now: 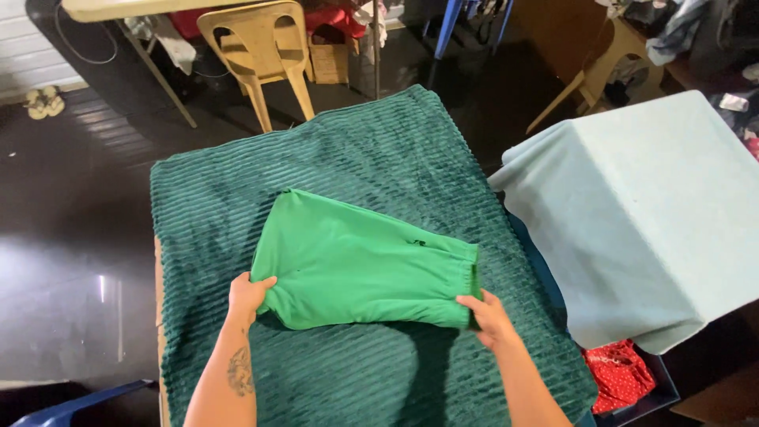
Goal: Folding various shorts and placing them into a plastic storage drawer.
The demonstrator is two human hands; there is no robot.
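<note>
The left hand (250, 293) is pinching the near left corner of a folded green garment (360, 265), fingers curled over the cloth edge. The right hand (489, 316) is gripping the near right corner, just below the gathered waistband end, with the thumb on top of the fabric. Both hands are closed on the garment (neither one is free), and the near edge is lifting slightly, casting a shadow beneath it. The garment is lying across the middle of a worktop covered by a dark green ribbed blanket (379, 150), its far corner pointing toward the upper left.

To the right, a second surface is standing draped in a pale blue cloth (648, 205), just beside the worktop. Below it, a red patterned fabric (619, 373) is sitting in a dark bin. Beyond the worktop, 1 tan plastic chair (261, 47) is standing on the dark floor, and a pair of sandals (43, 101) is lying at the far left
</note>
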